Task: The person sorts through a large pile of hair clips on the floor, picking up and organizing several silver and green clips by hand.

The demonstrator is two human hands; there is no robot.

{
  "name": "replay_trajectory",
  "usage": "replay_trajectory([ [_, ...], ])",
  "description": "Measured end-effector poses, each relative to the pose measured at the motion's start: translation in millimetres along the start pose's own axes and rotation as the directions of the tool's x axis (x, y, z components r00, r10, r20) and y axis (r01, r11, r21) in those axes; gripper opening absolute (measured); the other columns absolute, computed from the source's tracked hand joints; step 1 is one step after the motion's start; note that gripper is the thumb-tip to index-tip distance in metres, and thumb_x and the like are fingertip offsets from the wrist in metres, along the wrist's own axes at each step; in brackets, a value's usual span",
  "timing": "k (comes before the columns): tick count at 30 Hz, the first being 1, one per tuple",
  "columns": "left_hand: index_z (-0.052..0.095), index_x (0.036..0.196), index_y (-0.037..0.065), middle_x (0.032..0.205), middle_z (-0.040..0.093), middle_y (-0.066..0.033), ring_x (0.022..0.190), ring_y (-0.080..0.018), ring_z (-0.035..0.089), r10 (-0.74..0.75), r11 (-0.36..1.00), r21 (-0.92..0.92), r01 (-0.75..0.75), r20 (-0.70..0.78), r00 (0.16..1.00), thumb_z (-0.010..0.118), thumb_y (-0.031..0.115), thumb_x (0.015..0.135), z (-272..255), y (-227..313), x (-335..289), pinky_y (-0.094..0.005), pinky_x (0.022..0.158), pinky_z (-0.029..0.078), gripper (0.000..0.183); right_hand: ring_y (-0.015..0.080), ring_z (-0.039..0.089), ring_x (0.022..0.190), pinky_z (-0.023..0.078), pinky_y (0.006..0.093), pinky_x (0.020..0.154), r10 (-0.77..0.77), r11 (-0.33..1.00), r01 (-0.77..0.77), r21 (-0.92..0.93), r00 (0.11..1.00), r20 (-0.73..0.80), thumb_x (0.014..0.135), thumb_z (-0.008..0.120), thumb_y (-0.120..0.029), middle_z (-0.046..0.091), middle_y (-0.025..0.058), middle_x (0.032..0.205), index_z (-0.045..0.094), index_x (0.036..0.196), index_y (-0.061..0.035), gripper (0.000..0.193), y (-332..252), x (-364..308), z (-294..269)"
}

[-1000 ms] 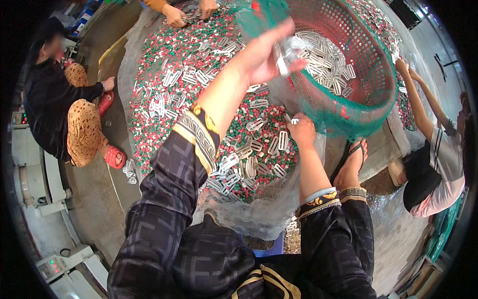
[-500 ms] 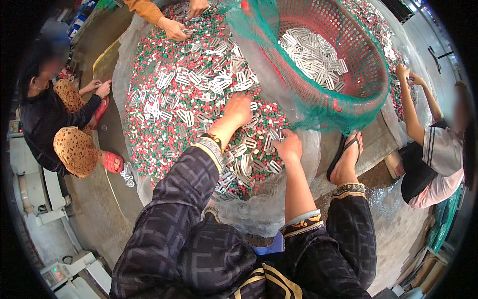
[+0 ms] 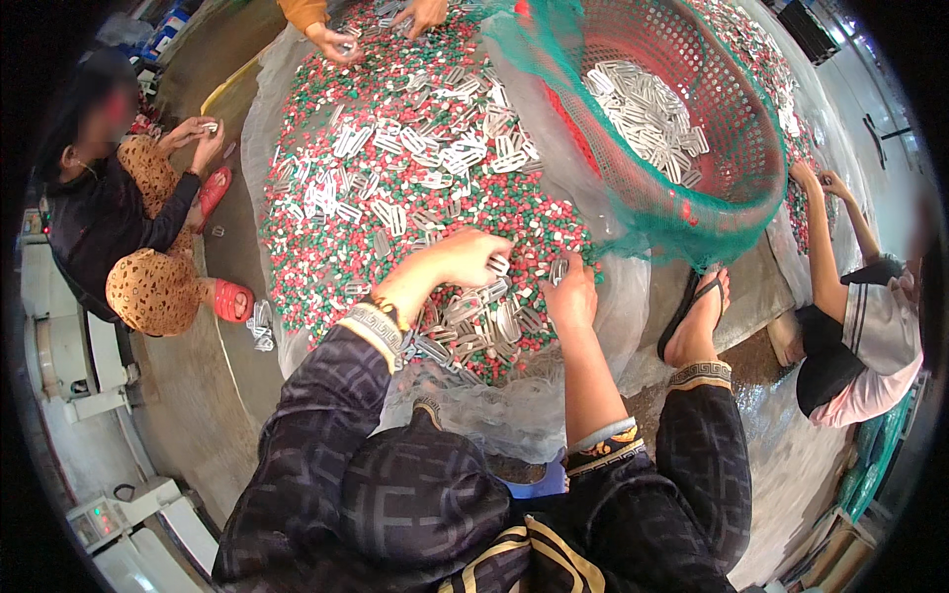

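Observation:
My left hand is closed over the pile, and a silvery slotted slide buckle shows between its fingertips. A short way to the right, my right hand pinches another silvery slotted buckle between thumb and fingers. Beneath both hands lies a wide spread of small red, green and white pellets. Many loose buckles are mixed into it, with a denser heap just below my left hand. The undersides of both hands are hidden.
A red perforated basket draped in green netting holds many similar buckles. Translucent sheeting lies under the pellets. Co-workers sit left and right; another person's hands reach in from the far side.
My left hand has come up from the pellets with a buckle now showing in its fingers. My right hand still holds a buckle, turned more upright. The view has shifted slightly.

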State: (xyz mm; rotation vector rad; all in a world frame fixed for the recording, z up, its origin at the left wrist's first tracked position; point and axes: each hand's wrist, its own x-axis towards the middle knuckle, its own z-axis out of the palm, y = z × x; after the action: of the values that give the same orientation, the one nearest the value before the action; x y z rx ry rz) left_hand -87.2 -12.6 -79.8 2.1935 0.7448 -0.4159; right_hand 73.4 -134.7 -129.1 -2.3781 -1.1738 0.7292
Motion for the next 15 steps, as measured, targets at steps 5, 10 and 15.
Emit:
replay_trajectory([
  [5, 0.049, 0.093, 0.002, 0.093, 0.058, -0.0031, 0.088, -0.0098, 0.055, -0.146, 0.803, -0.579, -0.144, -0.425, 0.893, 0.047, -0.007, 0.066, 3, -52, -33, -0.0274, 0.081, 0.046, 0.029, 0.0341, 0.061, 0.093, 0.048, 0.0421, 0.079, 0.015, 0.998, -0.018, 0.052, 0.998, 0.064, 0.066, 0.073, -0.012, 0.063, 0.0176, 0.098, 0.049, 0.118, -0.018, 0.057, -1, 1, -9],
  [10, 0.059, 0.104, 0.009, 0.095, 0.06, -0.0105, 0.097, -0.0273, 0.058, 0.111, 0.993, 0.021, -0.115, -0.469, 0.876, 0.066, 0.011, 0.07, 21, -35, -18, -0.0388, 0.082, 0.047, 0.035, 0.0235, 0.064, 0.083, 0.051, 0.0373, 0.069, 0.044, 0.556, -0.178, 0.812, 0.982, 0.186, 0.068, 0.062, -0.002, 0.064, 0.0093, 0.092, 0.05, 0.117, -0.0129, 0.052, 14, 11, -13],
  [15, 0.065, 0.092, 0.012, 0.087, 0.059, -0.0102, 0.09, -0.0271, 0.058, -0.036, 0.994, 0.093, 0.065, -0.284, 0.958, 0.076, 0.022, 0.065, 10, -26, -6, -0.0395, 0.076, 0.047, 0.031, 0.0293, 0.062, 0.088, 0.052, 0.0425, 0.076, -0.196, -0.083, -0.469, 0.879, 0.873, 0.447, 0.067, 0.059, 0.001, 0.058, 0.0125, 0.105, 0.046, 0.119, -0.0132, 0.055, 14, 0, -37],
])
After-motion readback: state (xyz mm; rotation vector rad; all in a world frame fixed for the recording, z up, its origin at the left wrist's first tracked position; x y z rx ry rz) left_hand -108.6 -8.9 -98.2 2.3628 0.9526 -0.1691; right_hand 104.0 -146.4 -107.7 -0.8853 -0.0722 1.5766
